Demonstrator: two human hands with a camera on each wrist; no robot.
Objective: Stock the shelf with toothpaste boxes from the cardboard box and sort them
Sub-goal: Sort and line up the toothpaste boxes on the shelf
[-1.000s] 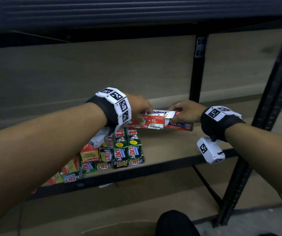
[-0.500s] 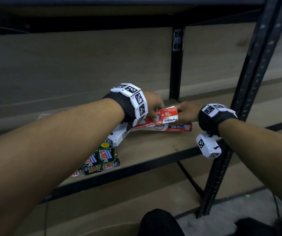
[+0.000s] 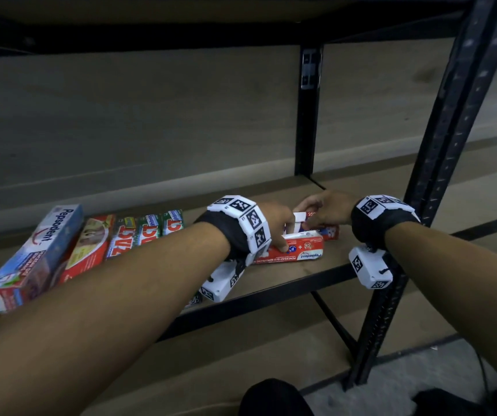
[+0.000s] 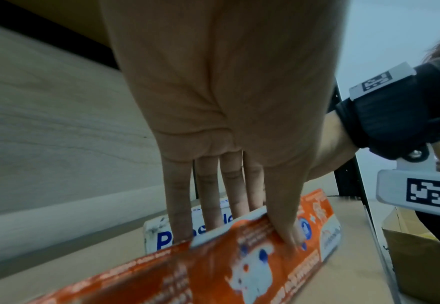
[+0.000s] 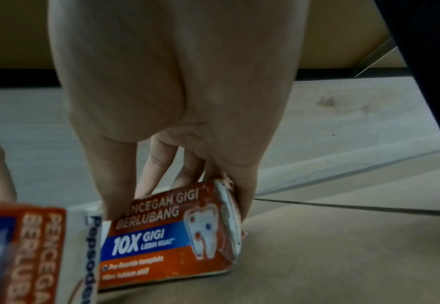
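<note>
Two red Pepsodent toothpaste boxes lie on the brown shelf board (image 3: 286,283) near its right end. My left hand (image 3: 281,244) (image 4: 239,230) grips the front red box (image 3: 298,250) (image 4: 239,263), thumb on its front face and fingers behind its top edge. Just behind it, my right hand (image 3: 310,217) (image 5: 177,195) holds the rear red box (image 3: 329,231) (image 5: 166,236) by its right end, thumb and fingers round it. The rear box's left part is hidden behind the left hand in the head view.
Rows of green and red ZACT boxes (image 3: 139,232) and a large blue Pepsodent box (image 3: 46,244) fill the shelf's left side. Black uprights stand at the back (image 3: 307,115) and front right (image 3: 439,163). A cardboard box (image 4: 421,257) sits low on the right.
Both hands have come down and to the right with the two red boxes. The left-hand box, earlier tilted on top of the other, now lies in front of it.
</note>
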